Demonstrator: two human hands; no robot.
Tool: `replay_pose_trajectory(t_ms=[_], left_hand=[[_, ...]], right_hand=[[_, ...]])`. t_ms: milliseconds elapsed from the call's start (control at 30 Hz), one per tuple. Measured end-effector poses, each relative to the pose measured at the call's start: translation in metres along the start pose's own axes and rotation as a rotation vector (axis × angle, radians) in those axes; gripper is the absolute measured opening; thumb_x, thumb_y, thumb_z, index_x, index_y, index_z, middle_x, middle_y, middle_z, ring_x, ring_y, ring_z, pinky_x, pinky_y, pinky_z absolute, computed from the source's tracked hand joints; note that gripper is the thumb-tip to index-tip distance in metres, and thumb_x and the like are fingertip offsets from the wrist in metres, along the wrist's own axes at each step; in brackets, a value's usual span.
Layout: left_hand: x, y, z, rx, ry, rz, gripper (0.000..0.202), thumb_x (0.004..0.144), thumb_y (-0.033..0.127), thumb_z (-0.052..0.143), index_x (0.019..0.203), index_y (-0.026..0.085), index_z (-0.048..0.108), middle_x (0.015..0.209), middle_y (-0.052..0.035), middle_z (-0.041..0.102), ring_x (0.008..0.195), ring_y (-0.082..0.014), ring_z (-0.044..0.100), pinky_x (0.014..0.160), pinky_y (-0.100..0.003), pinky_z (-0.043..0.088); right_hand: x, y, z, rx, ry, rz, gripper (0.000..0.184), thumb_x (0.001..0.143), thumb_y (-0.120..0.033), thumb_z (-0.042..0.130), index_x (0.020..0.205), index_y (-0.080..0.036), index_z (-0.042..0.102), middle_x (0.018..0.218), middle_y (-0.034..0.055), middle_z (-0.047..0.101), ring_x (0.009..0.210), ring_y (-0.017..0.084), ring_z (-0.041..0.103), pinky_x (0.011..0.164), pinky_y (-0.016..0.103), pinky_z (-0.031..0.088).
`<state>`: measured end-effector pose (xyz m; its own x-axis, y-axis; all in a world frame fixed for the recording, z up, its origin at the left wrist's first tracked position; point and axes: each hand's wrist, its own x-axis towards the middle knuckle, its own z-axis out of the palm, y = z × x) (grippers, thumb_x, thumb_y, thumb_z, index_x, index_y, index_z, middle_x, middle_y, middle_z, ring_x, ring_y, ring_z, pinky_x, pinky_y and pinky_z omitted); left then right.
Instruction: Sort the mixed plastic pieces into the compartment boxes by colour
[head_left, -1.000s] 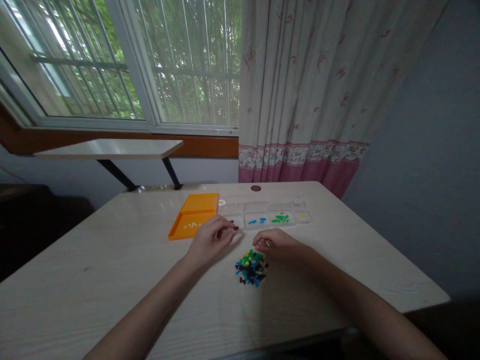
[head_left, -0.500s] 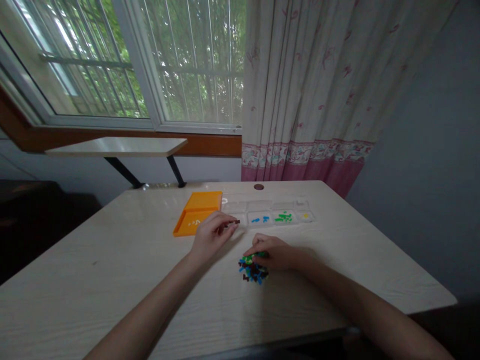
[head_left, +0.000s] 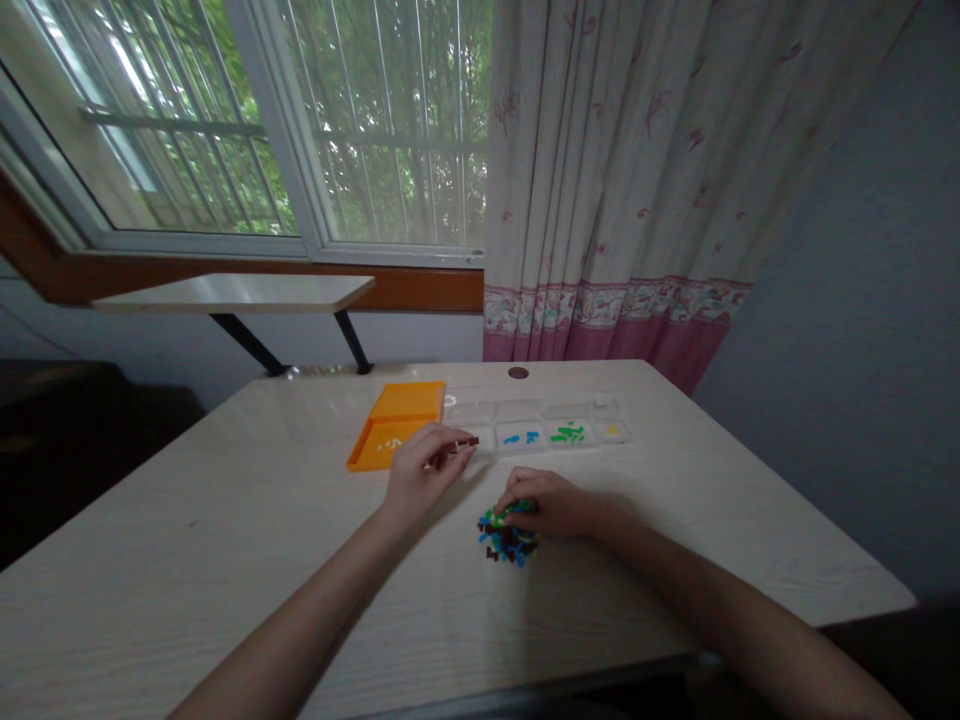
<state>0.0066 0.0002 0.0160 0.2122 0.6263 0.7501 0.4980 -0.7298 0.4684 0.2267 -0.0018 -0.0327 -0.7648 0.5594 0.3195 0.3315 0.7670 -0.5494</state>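
My left hand is closed in a pinch on a small dark brown toy brick, at the near-left compartment of a clear plastic organizer box. Curled fingers of my right hand touch the top of a heap of tiny toy bricks in brown, blue and green. What those fingertips grip, if anything, cannot be made out. In the organizer, separate compartments hold blue bricks, green bricks and a yellow piece.
Beside the organizer lies an open orange case with a few white pieces in it. A raised shelf on black legs stands at the table's back left. Behind are a window and a curtain.
My right hand's fingers have shifted slightly over the heap. The left hand stays almost in place with the brown brick.
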Motion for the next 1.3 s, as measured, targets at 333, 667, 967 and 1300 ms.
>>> replay_pose_trajectory(t_ms=[333,667,967,1300], left_hand=[[-0.002,-0.038,0.018,0.425,-0.136,-0.473,0.030,0.078,0.041,0.049,0.094,0.021,0.064,0.075,-0.0017,0.063,0.071,-0.0157,0.056,0.060,-0.023,0.038],[-0.010,-0.021,0.025,0.035,-0.446,-0.268,0.023,0.079,0.029,0.048,0.081,0.015,0.066,0.073,-0.0030,0.063,0.064,-0.0119,0.053,0.057,-0.020,0.037],[-0.016,-0.007,0.033,-0.128,-0.562,-0.279,0.027,0.076,0.034,0.051,0.079,0.013,0.068,0.066,-0.0023,0.060,0.058,-0.0102,0.048,0.053,-0.018,0.034],[-0.015,-0.006,0.031,-0.119,-0.470,-0.233,0.016,0.072,0.027,0.056,0.075,0.014,0.066,0.067,-0.0013,0.060,0.061,-0.0101,0.050,0.056,-0.018,0.036]], right_hand=[[0.007,-0.001,-0.004,0.265,0.134,0.251,0.023,0.075,-0.034,0.058,0.085,-0.015,0.065,0.063,-0.0013,0.049,0.052,0.006,0.039,0.048,0.017,0.031],[0.007,0.003,0.002,0.473,0.258,0.433,0.026,0.073,-0.036,0.058,0.086,-0.014,0.062,0.045,-0.0086,0.029,0.040,0.004,0.022,0.038,0.017,0.014],[0.008,0.007,0.002,0.277,0.372,0.305,0.023,0.072,-0.036,0.060,0.081,-0.016,0.066,0.064,-0.0007,0.053,0.046,0.005,0.034,0.043,0.017,0.026],[0.010,0.001,0.003,0.187,0.412,0.341,0.027,0.068,-0.035,0.063,0.087,-0.017,0.065,0.072,0.0018,0.059,0.043,0.004,0.033,0.038,0.016,0.026]])
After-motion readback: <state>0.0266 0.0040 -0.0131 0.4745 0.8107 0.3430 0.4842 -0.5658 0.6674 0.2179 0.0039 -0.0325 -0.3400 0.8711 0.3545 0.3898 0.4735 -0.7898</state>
